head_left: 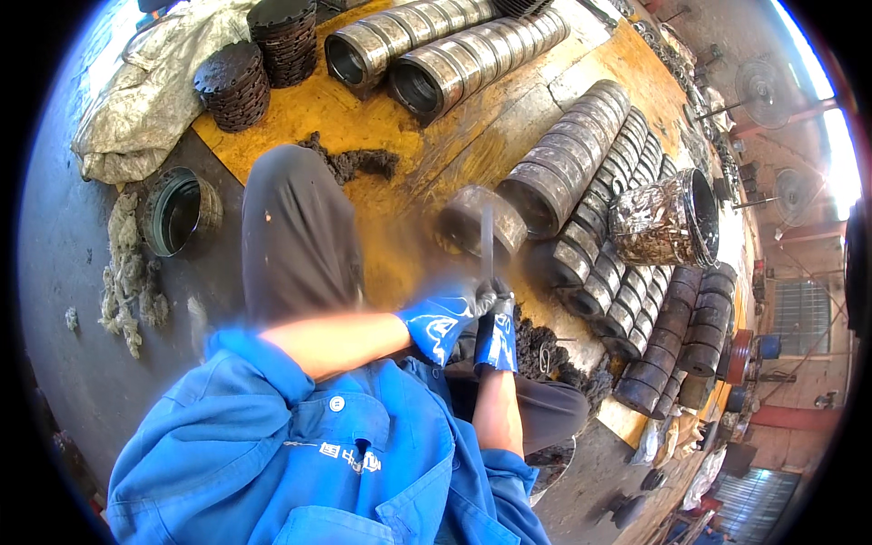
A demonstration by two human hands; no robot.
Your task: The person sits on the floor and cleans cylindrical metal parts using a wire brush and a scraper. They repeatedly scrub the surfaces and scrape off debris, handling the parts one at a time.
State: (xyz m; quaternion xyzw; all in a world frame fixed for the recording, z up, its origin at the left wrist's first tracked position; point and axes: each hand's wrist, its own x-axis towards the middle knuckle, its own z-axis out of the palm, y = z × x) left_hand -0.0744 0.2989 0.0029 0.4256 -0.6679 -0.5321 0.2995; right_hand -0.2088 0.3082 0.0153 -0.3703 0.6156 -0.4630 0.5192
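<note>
My left hand (445, 320) and my right hand (497, 329), both in shiny blue gloves with dark fingers, are closed together in front of my body. From between them a flat grey bar (488, 241) sticks up, blurred; its lower end is hidden in the gloves. Just beyond the hands a short, thick metal ring (481, 221) lies on its side, its edges smeared. The bar overlaps the ring in view, and I cannot tell whether they touch. My bent knee (300, 218) is to the left of the hands.
Rows of metal rings (577, 150) lie on the yellow board at right, with a grimy bucket (668, 218) on top. Dark toothed discs (233, 86) are stacked at far left. An open metal ring (182, 213) and grey rags (127, 272) lie left; dark fibre clumps (545, 350) lie near my right hand.
</note>
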